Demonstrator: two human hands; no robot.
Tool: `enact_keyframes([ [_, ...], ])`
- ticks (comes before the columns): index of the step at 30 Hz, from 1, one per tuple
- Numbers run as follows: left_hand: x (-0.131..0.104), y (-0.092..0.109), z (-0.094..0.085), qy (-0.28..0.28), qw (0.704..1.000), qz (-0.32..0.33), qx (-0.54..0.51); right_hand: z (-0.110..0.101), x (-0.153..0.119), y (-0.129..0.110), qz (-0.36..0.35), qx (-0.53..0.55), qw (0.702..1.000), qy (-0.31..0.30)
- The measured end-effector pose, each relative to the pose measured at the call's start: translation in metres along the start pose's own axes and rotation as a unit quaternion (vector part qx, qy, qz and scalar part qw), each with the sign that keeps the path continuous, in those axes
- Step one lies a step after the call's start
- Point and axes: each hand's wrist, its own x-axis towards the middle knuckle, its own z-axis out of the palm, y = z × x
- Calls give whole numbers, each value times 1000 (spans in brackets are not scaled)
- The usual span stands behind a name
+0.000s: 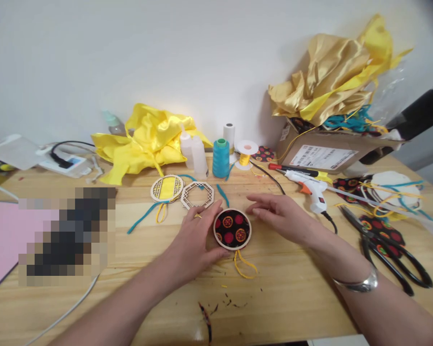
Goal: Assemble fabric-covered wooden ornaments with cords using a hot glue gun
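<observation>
A round wooden frame [232, 229] backed with black fabric patterned in red and orange circles lies at the middle of the table. A yellow cord loop [246, 267] sticks out from its lower edge. My left hand [198, 236] curves around its left side, thumb at the lower rim and fingers at the upper rim. To the right, my right hand [279, 214] hovers beside it, fingers extended and holding nothing. Just behind lie an octagonal wooden lattice frame [212, 196] and a round lattice frame with yellow fabric [170, 188], with teal and yellow cords.
Several items line the back: yellow satin [144, 144], squeeze bottles [199, 161], a teal thread cone [221, 161], a yellow cord spool [245, 159]. On the right are a glue gun [310, 190], black-handled scissors [378, 247] and a fabric-filled cardboard box [324, 149]. Fabric scraps [205, 317] lie in front.
</observation>
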Motion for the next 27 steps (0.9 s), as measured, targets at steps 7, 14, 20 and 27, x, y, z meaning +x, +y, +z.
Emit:
enact_keyframes([
  [7,1,-3,2,5,1000,14,9,-3,-1,3,39,93,994,-48],
  [14,3,-3,3,5,999,25,29,0,1,11,88,178,978,-59],
  [20,3,-4,5,12,998,47,45,2,2,10,53,118,991,-30],
  [27,4,-5,7,29,997,63,44,4,5,8,-3,20,1000,-6],
])
